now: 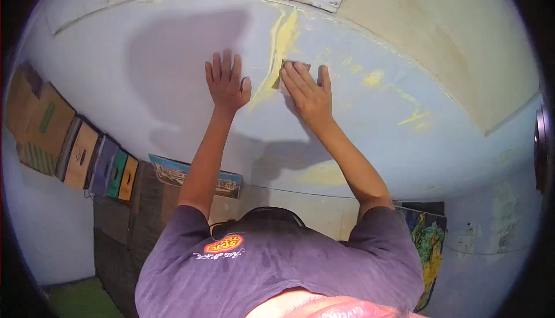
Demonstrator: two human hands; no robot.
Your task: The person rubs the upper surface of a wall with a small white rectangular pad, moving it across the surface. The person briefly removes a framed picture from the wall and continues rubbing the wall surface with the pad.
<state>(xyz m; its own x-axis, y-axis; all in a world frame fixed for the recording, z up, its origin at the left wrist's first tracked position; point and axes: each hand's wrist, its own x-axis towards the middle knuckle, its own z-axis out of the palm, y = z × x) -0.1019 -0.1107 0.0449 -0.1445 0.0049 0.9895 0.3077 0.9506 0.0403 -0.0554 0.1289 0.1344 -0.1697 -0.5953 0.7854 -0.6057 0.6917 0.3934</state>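
My right hand (309, 91) presses a small sheet of sandpaper (278, 81) against the pale blue wall (231, 139), fingers flat over it and thumb held apart. The brownish sheet shows at the fingertips and along the hand's left side. It lies at the right edge of a yellow putty streak (284, 38), which runs down between my hands. To the left of the streak, my left hand (228, 84) is raised against the wall with fingers spread and nothing in it. Smaller yellow patches (373, 77) mark the wall to the right.
A beige panel (428, 41) borders the wall at upper right. Several boxes and coloured files (84, 153) line the left side. A long picture (228, 184) is beyond my left forearm, and a colourful hanging sheet (426, 243) is at lower right.
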